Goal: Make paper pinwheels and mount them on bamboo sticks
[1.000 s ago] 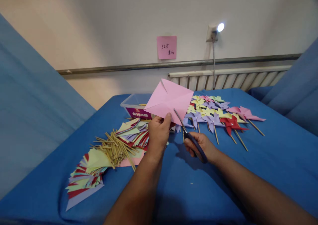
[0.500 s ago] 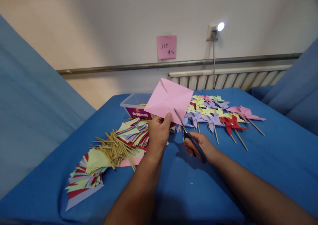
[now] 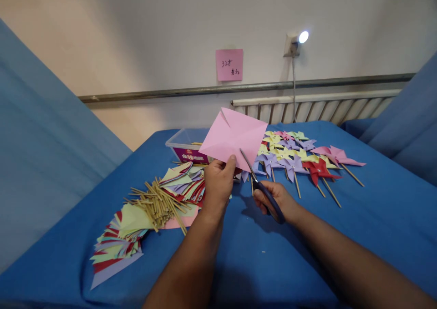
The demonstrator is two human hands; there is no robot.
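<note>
Pink paper [image 3: 235,134] was pinched above desk [image 3: 266,272] in left hand [image 3: 218,181]. Right hand [image 3: 278,200] curled around handles of scissors [image 3: 256,184]; blade overlapped paper's lower edge. Positions virtually unchanged over last second; cut apparently paused.

blue tbl [image 3: 392,218], ppr stacks [image 3: 118,240], pinwheels [image 3: 317,170], clear box [image 3: 189,154]

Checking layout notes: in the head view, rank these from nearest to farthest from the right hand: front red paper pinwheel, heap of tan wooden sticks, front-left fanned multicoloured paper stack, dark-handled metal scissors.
1. Scissors: in the right hand.
2. Red pinwheel: to its right.
3. Stick heap: to its left.
4. Paper stack: farther left, toward the front.
</note>
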